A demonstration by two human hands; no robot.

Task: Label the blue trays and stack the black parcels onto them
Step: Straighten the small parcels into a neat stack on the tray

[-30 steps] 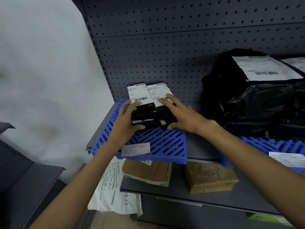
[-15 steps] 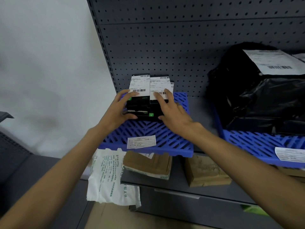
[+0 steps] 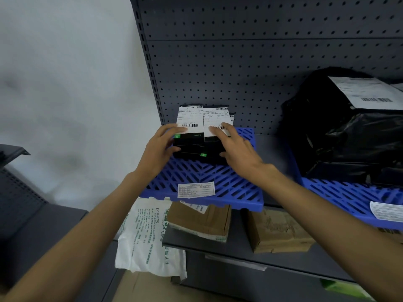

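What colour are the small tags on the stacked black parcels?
Green tags on the black parcels; only the head view shows them.

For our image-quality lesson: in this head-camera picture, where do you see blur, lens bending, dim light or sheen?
Head view: the shelf post leans and bows, a wide-angle effect; the right hand is slightly smeared; light is dim and even, with soft sheen on the black bag; the print on the tray label is too soft to read.
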